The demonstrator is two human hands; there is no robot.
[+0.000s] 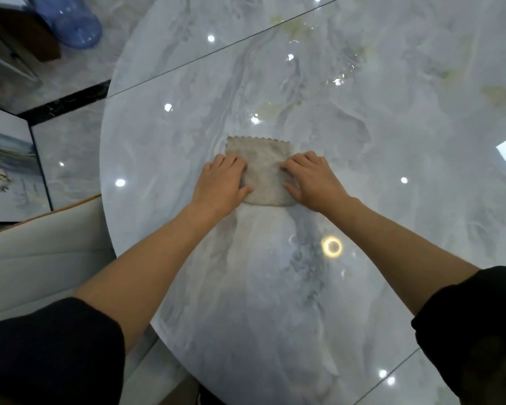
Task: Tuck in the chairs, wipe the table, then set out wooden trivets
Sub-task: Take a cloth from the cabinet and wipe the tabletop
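Observation:
A beige cloth (262,168) with a scalloped far edge lies flat on the glossy round marble table (362,171), near its middle. My left hand (221,184) presses down on the cloth's left side, fingers spread over its edge. My right hand (311,181) presses on the right side the same way. Both palms lie flat on the cloth rather than gripping it. A cream padded chair (41,252) stands at the table's left edge, partly under it. No wooden trivets are in view.
A framed painting (9,168) leans on the floor at the left. A blue translucent plastic object (70,21) stands on the floor at the top left. A dark wooden piece of furniture (18,39) sits beside it.

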